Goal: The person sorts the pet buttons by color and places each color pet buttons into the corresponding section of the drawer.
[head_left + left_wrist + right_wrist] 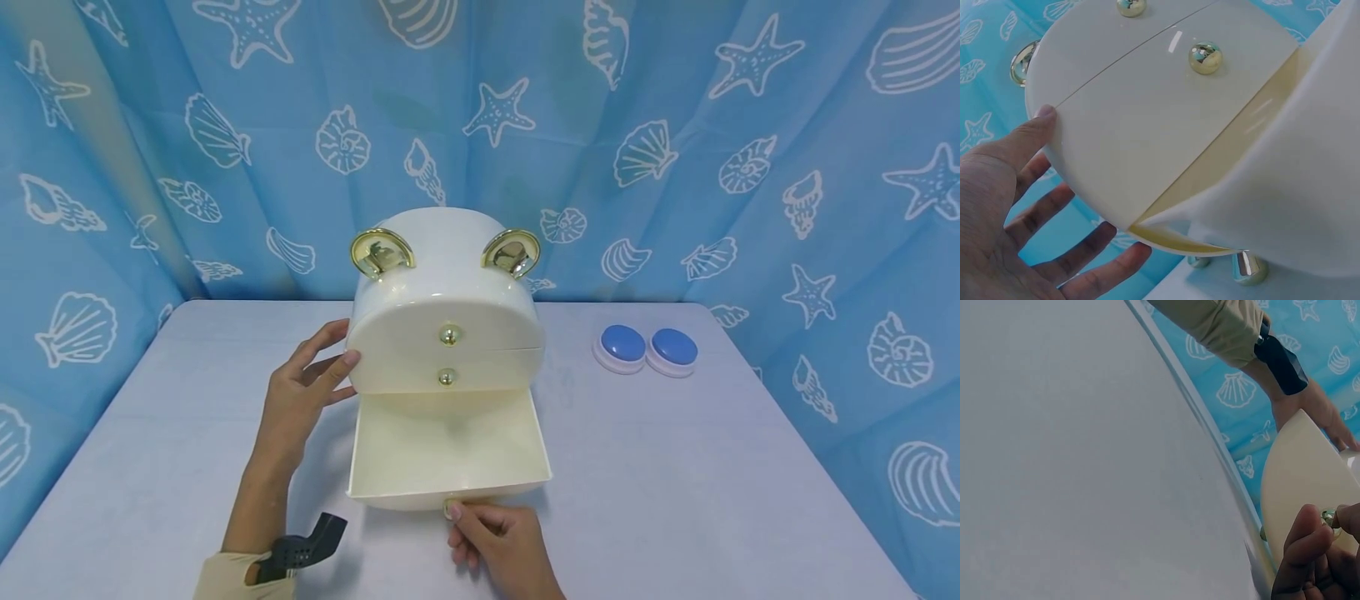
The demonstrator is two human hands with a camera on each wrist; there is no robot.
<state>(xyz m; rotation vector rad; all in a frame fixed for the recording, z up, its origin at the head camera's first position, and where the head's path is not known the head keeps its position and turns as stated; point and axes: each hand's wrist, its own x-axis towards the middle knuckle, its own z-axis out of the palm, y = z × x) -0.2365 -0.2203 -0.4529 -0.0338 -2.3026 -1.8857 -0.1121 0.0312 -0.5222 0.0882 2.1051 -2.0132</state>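
A glossy white drawer box (447,283) with gold ears and round gold knobs stands mid-table. Its bottom drawer (450,442) is pulled far out, and no contents show inside. The two drawers above are closed. My left hand (303,387) steadies the box's left side: the thumb touches the front edge while the spread fingers lie along the side, as the left wrist view (1041,206) shows. With thumb and fingers, my right hand (506,537) pinches the gold knob (1329,517) on the bottom drawer's front. Much of that knob is hidden.
Two blue push buttons (623,343) on white bases sit side by side on the right of the white-covered table (675,483). A blue curtain (465,100) with shell and starfish prints hangs behind and at both sides. A black wrist device (307,546) sits on the left forearm.
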